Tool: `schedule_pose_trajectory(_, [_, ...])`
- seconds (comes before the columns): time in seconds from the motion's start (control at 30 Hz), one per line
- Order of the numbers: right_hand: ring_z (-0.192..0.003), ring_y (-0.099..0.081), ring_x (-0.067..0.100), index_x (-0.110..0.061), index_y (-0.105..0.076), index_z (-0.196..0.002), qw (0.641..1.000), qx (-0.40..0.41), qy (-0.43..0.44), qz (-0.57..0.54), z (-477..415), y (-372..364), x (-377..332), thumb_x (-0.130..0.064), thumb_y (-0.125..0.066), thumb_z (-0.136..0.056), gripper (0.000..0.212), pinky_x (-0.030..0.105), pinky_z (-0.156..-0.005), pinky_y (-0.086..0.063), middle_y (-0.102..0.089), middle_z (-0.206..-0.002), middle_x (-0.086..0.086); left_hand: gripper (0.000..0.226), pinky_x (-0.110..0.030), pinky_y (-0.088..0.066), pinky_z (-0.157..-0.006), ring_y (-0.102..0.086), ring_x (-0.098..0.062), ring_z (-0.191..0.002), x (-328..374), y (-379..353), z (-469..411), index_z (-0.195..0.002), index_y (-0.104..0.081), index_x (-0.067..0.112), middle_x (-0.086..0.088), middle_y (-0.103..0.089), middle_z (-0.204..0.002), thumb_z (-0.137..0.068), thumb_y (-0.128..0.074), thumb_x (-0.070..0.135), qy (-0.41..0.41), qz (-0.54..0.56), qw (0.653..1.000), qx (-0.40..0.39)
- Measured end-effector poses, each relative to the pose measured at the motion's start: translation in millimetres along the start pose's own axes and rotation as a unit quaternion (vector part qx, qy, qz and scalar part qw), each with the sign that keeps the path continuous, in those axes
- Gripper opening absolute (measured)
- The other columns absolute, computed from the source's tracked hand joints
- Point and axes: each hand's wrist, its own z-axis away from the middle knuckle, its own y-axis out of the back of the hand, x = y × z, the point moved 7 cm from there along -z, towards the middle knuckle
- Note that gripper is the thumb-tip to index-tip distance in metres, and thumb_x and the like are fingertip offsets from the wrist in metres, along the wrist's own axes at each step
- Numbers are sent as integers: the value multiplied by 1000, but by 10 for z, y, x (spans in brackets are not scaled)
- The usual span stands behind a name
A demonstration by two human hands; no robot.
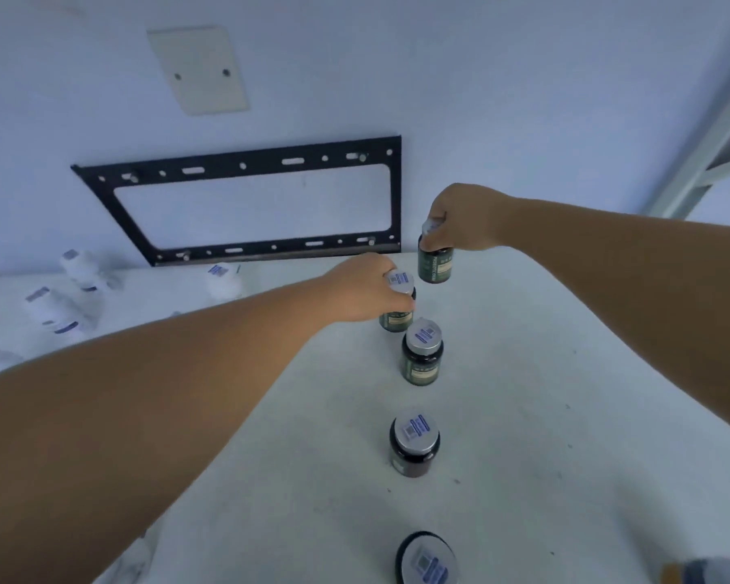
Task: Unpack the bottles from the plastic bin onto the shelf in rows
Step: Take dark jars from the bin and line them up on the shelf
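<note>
Dark green bottles with silver caps stand in a row down the middle of the white shelf (544, 394). My right hand (460, 221) grips the farthest bottle (435, 263) by its cap, near the shelf's back edge; whether it touches the shelf I cannot tell. My left hand (359, 288) holds the second bottle (397, 318) at its cap and neck. Nearer to me stand a third bottle (422, 356), a darker fourth bottle (414, 446) and a fifth bottle (426, 560) at the bottom edge. The plastic bin is not in view.
White bottles (60, 305) lie scattered on the shelf at the left. A black metal wall bracket (249, 162) and a beige cover plate (199, 69) sit on the wall behind. A pale metal upright (709, 153) rises at the right.
</note>
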Motion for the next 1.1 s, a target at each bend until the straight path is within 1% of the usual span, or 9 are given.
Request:
schedule_pose_trajectory(0.17, [-77,-57,26,4,-69,-98,1000,-24,1,9,-226,-259,116,-37,-67,-85,43,30,-65,-42,-69,-103,20,36,-39,-55,-78,-66,-21,-90,-118,-125,-57,-103,-66,15,-3,-69,-98,-78,-76,38,29,-5,1000,2])
schedule_pose_trajectory(0.37, [-92,-64,31,-1,-68,-98,999,-40,-3,32,-249,-385,160,-42,-65,-87,43,30,-65,-46,-68,-105,15,42,-29,-32,-59,-42,-16,-60,-134,41,-60,-79,-55,7,0,-46,-69,-80,-74,45,27,7,1000,8])
schedule_pose_trajectory(0.47, [-111,-59,31,-6,-60,-123,999,-32,-30,27,-153,-297,183,-59,-65,-82,67,38,-85,-49,-62,-126,11,45,-33,-23,-59,-28,-18,-58,-48,209,-40,-69,-38,16,0,-27,-65,-83,-68,46,4,1,1000,20])
schedule_pose_trajectory(0.57, [-134,-45,28,-13,-43,-146,998,-20,-57,7,90,-83,184,-70,-59,-82,87,42,-106,-40,-48,-148,4,32,-32,-31,-67,-38,-16,-69,35,373,-59,-83,-46,22,1,-41,-78,-89,-62,49,-7,-8,999,46])
schedule_pose_trajectory(0.67, [-120,-53,30,-8,-62,-119,997,25,-73,7,430,242,211,-66,-52,-90,65,37,-94,-42,-58,-129,8,26,-31,-31,-69,-40,-16,-81,205,507,-69,-93,-44,24,0,-42,-92,-92,-57,47,-57,-43,995,67])
schedule_pose_trajectory(0.77, [-86,-50,29,-4,-55,-79,990,65,-121,14,962,490,283,-53,-46,-99,54,35,-76,-40,-52,-93,11,20,-30,-31,-73,-39,-16,-80,443,545,-16,-91,-44,23,0,-42,-92,-91,-57,38,-119,-62,989,67])
schedule_pose_trajectory(0.87, [-81,-51,29,-4,-54,-78,976,101,-194,19,1649,624,442,-50,-49,-97,50,35,-76,-41,-52,-88,12,22,-30,-32,-73,-42,-15,-76,753,483,111,-92,-44,25,2,-42,-90,-87,-61,37,-171,-66,982,49])
schedule_pose_trajectory(1.0, [-109,-60,31,-8,-70,-108,950,106,-291,35,2638,699,583,-53,-55,-94,50,41,-101,-46,-66,-117,6,22,-29,-33,-76,-42,-16,-80,1316,275,426,-96,-45,28,2,-44,-93,-89,-64,37,-262,-60,963,7])
schedule_pose_trajectory(1.1, [-112,-60,29,-16,-72,-112,931,110,-348,24,3382,729,635,-55,-59,-91,46,43,-104,-46,-67,-120,3,22,-31,-42,-85,-50,-16,-89,1782,44,758,-107,-55,30,7,-52,-102,-90,-65,38,-317,-47,947,-19])
